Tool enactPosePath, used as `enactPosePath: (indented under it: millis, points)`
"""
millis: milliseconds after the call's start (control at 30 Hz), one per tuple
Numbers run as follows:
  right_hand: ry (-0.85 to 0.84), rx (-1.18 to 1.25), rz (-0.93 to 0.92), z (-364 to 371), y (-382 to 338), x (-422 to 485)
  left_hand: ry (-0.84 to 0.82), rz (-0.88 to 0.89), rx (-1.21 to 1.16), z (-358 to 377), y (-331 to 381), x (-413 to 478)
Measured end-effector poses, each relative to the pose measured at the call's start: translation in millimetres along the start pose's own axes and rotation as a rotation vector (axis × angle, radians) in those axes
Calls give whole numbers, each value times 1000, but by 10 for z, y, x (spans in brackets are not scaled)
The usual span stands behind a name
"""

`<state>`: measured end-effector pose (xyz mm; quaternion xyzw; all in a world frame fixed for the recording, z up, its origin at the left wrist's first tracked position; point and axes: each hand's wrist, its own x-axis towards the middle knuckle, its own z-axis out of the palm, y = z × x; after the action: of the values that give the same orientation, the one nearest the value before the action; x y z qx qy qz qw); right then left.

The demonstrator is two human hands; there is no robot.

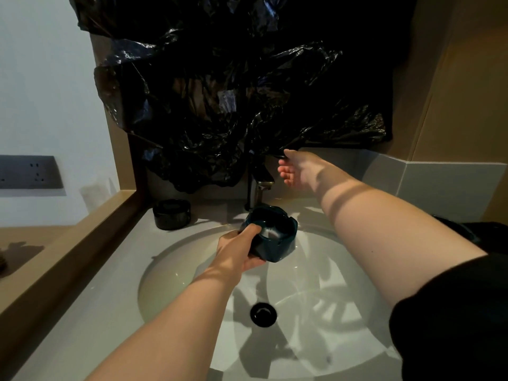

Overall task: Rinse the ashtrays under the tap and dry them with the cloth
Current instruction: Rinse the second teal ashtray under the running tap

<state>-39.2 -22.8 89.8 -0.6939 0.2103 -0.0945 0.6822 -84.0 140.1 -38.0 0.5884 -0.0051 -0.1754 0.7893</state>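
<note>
Over a white washbasin (170, 259), from the left: black ashtray (171, 214) parked on the counter (110, 312), well apart from both hands; left hand (239, 251) gripping the teal ashtray (275, 237) by its near wall, thumb hooked inside, mouth tipped up directly beneath the tap spout (259, 185), white froth in the bowl; right hand (295, 169) behind and right of it, fingers loose and uncurled, thumb against the tap lever (277, 156). Likely next: shutting off with the right, nearer the lever, then drying.
</note>
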Motion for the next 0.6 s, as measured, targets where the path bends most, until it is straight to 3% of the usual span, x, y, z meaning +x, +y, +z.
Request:
enactPosePath:
  millis: [600]
  points:
    - [128,127,91,177,-260,84,40,3,-94,-21,12,17]
